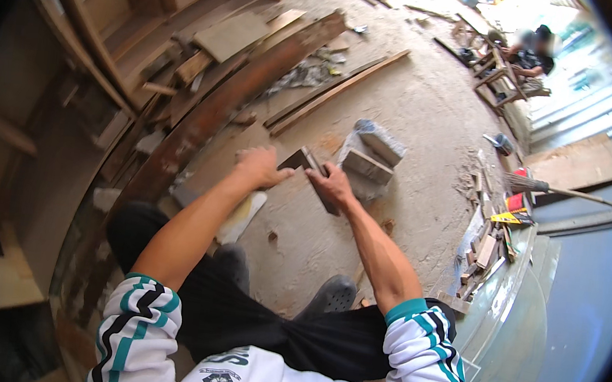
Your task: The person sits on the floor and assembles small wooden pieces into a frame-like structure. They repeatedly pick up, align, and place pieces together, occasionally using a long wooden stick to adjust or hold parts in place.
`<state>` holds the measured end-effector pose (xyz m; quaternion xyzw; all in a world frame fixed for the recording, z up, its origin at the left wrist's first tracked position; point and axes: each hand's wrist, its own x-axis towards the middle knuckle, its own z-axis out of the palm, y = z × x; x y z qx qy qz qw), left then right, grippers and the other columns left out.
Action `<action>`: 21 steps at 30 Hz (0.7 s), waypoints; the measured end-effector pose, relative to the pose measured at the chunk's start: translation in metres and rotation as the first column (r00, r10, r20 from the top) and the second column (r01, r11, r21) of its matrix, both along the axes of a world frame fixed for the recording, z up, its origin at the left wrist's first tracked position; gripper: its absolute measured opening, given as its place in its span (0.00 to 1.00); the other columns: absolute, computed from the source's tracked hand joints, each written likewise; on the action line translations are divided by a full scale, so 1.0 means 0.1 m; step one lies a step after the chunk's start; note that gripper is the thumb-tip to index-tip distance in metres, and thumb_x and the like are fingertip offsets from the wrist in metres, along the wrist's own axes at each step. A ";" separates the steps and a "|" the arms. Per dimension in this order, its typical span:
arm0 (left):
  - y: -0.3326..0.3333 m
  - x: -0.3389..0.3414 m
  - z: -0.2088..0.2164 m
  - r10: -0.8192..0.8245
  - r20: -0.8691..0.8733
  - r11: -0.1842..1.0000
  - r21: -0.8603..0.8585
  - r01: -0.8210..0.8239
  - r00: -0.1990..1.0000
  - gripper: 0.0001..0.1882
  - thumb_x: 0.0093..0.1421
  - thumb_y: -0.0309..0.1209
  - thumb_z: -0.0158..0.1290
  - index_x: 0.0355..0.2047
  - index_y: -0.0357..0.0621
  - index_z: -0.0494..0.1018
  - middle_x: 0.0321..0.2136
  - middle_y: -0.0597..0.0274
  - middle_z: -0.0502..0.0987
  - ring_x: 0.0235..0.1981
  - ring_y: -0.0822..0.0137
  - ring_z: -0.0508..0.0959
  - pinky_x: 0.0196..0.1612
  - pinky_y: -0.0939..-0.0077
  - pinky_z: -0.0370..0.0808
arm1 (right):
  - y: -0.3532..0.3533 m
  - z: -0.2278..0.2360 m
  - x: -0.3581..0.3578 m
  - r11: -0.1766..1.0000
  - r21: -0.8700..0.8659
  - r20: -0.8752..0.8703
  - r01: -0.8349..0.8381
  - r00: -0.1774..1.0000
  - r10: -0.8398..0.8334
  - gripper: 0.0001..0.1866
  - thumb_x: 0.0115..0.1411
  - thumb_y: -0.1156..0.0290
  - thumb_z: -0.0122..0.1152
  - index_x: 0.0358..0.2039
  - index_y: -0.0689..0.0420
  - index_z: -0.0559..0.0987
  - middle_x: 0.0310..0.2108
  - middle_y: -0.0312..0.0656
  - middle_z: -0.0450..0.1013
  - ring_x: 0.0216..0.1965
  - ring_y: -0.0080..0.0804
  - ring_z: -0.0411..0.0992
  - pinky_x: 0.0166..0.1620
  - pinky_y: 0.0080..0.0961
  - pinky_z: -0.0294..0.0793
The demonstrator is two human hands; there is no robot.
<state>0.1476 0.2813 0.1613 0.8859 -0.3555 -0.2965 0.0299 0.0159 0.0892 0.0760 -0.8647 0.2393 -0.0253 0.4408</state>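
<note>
While we are holding the dark flat bar (313, 175) up over the dusty floor (416, 113), left hand (260, 166) clenching its upper end and right hand (332, 186) gripping lower down, it is risking slipping and dropping onto our shoes (333, 294).

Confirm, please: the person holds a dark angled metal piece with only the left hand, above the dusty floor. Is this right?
Not quite. The head view shows both hands on the dark angled metal piece: the left hand and the right hand each grip it. It is above the dusty floor.
</note>
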 end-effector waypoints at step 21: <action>-1.35 -0.14 -0.22 -0.119 -0.804 0.601 -0.525 -0.603 0.582 0.35 0.57 0.67 0.58 0.26 0.41 0.74 0.21 0.63 0.75 0.21 0.70 0.76 0.25 0.72 0.72 | -0.87 1.61 -0.72 0.882 -0.385 -0.501 -0.271 0.864 0.047 0.41 0.58 0.37 0.63 0.56 0.62 0.71 0.46 0.60 0.77 0.49 0.57 0.76 0.53 0.45 0.75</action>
